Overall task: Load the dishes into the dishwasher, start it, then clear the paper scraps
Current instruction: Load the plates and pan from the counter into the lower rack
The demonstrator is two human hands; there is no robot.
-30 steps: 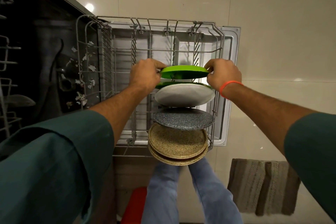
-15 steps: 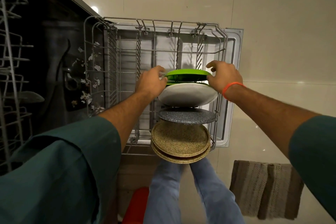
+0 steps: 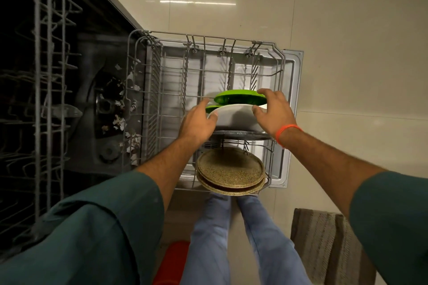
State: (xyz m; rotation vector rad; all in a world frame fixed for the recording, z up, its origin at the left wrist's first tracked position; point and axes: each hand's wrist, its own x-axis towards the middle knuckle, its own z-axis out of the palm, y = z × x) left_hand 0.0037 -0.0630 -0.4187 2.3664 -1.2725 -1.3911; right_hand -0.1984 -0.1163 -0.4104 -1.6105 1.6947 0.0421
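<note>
In the pulled-out lower rack (image 3: 162, 90), both hands clasp the white plate (image 3: 234, 117) by its edges: left hand (image 3: 199, 122) at its left rim, right hand (image 3: 273, 111) at its right, touching the green plate (image 3: 238, 97) just behind. Paper scraps (image 3: 120, 120) litter the tub floor.

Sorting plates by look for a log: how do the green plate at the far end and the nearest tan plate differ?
The green plate is plain bright green; the tan plate is speckled. The right hand touches the green plate; no hand touches the tan plate. Both stand on edge in the lower rack.
</note>
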